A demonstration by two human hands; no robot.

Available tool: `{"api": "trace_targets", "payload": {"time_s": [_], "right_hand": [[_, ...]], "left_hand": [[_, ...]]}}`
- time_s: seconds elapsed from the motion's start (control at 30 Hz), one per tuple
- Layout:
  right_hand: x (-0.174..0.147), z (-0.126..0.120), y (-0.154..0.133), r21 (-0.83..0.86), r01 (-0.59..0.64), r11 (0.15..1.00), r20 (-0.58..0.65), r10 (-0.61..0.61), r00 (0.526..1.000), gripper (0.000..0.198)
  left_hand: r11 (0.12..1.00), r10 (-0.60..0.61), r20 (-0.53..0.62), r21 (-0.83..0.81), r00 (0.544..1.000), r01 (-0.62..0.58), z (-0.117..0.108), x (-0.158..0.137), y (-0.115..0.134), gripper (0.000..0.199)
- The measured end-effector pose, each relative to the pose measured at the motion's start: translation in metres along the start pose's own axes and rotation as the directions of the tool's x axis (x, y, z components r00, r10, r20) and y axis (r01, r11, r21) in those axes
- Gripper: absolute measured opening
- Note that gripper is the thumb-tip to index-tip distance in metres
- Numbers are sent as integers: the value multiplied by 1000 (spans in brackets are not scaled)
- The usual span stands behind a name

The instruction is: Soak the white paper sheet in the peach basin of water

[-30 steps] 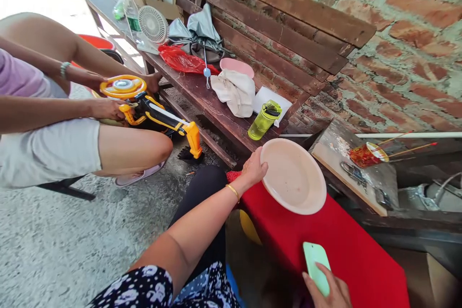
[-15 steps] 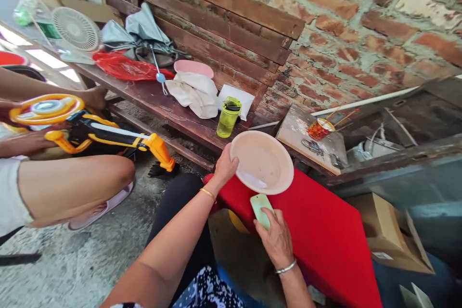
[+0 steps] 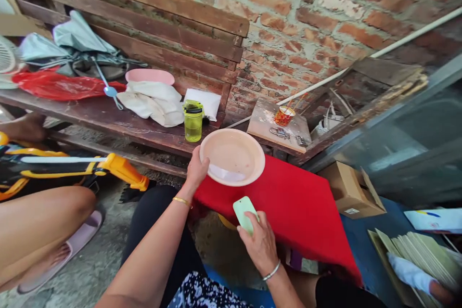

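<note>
A shallow peach-coloured plastic basin [image 3: 236, 147] rests on the red cloth [image 3: 306, 211] of a low table, near its far end. My left hand [image 3: 197, 169] is closed on the basin's left rim, thumb over the edge. A pale patch, perhaps a reflection or some water, shows on the basin's floor. Closer to me, my right hand [image 3: 259, 243] grips a flat pale green slab [image 3: 244, 212] with rounded corners and a small hole at one end. The slab is held over the table's near edge, apart from the basin. Its underside is hidden.
Behind stands a wooden bench [image 3: 151, 137] with a yellow-green bottle [image 3: 193, 122], a white cloth [image 3: 155, 101] and an umbrella [image 3: 81, 41]. Cardboard box [image 3: 350, 190] at right; a gloved hand [image 3: 411, 269] beside stacked sheets [image 3: 426, 250]. Another person's leg [image 3: 46, 231] and a yellow-black toy [image 3: 122, 171] are left.
My view has turned right, so the bench and toy shift left in the picture. The stacked sheets and gloved hand now show at right. Both hands keep their holds.
</note>
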State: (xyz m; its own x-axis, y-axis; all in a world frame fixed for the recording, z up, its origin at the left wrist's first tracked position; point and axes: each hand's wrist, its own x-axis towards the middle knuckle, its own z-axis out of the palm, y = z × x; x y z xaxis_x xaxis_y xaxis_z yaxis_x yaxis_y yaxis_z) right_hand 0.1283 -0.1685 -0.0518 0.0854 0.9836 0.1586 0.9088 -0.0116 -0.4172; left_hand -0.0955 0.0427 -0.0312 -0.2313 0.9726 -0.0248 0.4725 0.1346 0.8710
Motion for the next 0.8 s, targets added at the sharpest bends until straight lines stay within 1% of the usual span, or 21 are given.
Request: {"api": "trace_targets", "payload": {"time_s": [0.03,0.1,0.17,0.2,0.3,0.37,0.43,0.47,0.5,0.53,0.57,0.63,0.67,0.7,0.73,0.77,0.8], "right_hand": [[-1,0,4,-15,-6,1000,2,6,1000,30],[-10,-11,31,-24,-76,997,-16,76,997,30],[-27,-32,73,-22,-208,978,-60,207,977,34],[-37,-45,97,-30,-288,957,-86,284,955,38],[-69,-87,161,-137,-512,848,-147,493,857,52],[-86,-110,191,-270,-635,724,-195,605,772,57],[-95,-126,207,-382,-720,579,-278,671,687,60],[-95,-129,209,-402,-743,535,-322,677,661,60],[-92,-128,207,-394,-747,535,-349,665,660,60],[-86,-124,200,-361,-728,583,-351,639,685,59],[-77,-116,189,-306,-686,660,-333,601,727,58],[-53,-92,151,-170,-532,830,-249,486,838,52],[-41,-78,126,-109,-442,890,-197,416,888,48],[-28,-63,98,-75,-343,936,-136,332,934,42],[-17,-49,70,-70,-262,963,-80,256,963,36],[-7,-36,42,-82,-189,979,-29,187,982,31],[2,-25,17,-101,-132,986,10,134,991,29]], "left_hand": [[1000,-3,2,-2,1000,3,0,1,-1,62],[1000,-13,1,1,1000,13,1,2,-3,62],[1000,-23,-4,11,1000,23,1,3,-3,62],[1000,-26,-7,15,1000,26,2,3,-3,62],[1000,-22,-13,17,1000,22,1,2,-1,62],[999,-22,-21,23,1000,23,1,2,0,62],[999,-24,-29,26,999,24,1,2,0,63],[999,-24,-30,26,999,25,1,2,0,63],[999,-27,-30,24,999,27,2,2,-1,63],[999,-28,-27,21,999,29,3,3,-2,63],[999,-32,-26,18,999,33,3,3,-3,64],[999,-36,-26,9,999,37,5,4,-5,64],[999,-33,-27,2,999,33,5,4,-6,63],[1000,-26,-27,-5,999,26,5,5,-7,63],[1000,-20,-27,-10,999,20,5,5,-7,63],[1000,-17,-26,-12,1000,17,5,5,-8,62],[1000,-16,-25,-13,1000,15,5,5,-9,62]]}}
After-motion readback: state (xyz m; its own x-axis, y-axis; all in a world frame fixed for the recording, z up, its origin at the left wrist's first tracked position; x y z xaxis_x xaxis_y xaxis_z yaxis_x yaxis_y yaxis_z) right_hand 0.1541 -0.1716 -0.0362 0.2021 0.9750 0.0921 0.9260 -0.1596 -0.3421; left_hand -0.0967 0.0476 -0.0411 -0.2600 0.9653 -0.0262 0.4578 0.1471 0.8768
